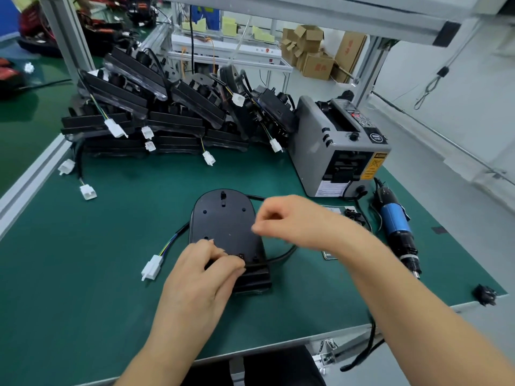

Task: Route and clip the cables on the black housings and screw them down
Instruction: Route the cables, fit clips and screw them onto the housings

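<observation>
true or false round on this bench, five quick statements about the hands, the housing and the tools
1. The blue screwdriver lies on the green mat, in neither hand. True.
2. The white connector lies to the right of the black housing. False: it lies to its left.
3. The left hand holds the black housing at its near end. True.
4. The grey tape dispenser stands at the bench's left edge. False: it stands at the back right.
5. The right hand rests flat on the mat. False: it is raised over the housing, fingers curled.

One screwdriver (395, 220), one tape dispenser (315, 140).
</observation>
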Demonstrator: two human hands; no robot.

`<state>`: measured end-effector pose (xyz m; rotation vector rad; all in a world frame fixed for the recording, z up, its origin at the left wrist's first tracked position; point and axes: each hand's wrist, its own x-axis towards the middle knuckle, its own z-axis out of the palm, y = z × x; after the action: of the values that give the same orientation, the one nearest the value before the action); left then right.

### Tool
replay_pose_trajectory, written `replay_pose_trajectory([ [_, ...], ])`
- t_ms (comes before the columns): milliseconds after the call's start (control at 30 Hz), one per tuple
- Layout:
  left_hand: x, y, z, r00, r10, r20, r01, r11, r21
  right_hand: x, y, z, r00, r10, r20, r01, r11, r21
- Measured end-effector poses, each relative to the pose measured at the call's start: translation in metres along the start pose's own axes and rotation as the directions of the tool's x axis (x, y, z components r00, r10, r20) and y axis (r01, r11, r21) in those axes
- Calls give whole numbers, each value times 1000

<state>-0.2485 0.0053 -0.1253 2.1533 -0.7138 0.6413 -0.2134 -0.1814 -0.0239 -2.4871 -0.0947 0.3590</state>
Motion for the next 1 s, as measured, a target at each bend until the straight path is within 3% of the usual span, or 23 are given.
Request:
replay_pose_trajectory([
  [100, -1, -1, 0, 1000, -11, 3, 11, 1000, 0, -17, 35, -36, 940, 131, -315, -216, 942, -255],
  [167, -2, -1, 0, 1000, -7, 12, 7, 1000, 9, -20, 68, -60, 822, 254, -509, -475, 799, -369],
  [233, -1, -2, 0, 1000, -11, 19, 11, 1000, 6, -17, 101, -77, 712, 406, -572, -663, 657, -359],
  [333, -1, -2, 0, 1000, -14, 19, 14, 1000, -3, -9, 137, -89, 625, 588, -514, -778, 523, -348],
  [500, -2, -2, 0, 1000, -16, 18, 16, 1000, 7, 2, 167, -93, 548, 754, -364, -836, 479, -266],
  [733, 0, 4, -3, 1000, -24, 1, 24, 999, 26, -13, 194, -101, 547, 794, -267, -821, 570, 13],
  [867, 1, 5, -4, 1000, -26, -3, 26, 999, 32, -19, 204, -101, 510, 833, -213, -794, 552, 256],
  [1000, 1, 6, -4, 1000, -21, -1, 21, 999, 36, -38, 210, -102, 543, 829, -134, -632, 508, 585],
])
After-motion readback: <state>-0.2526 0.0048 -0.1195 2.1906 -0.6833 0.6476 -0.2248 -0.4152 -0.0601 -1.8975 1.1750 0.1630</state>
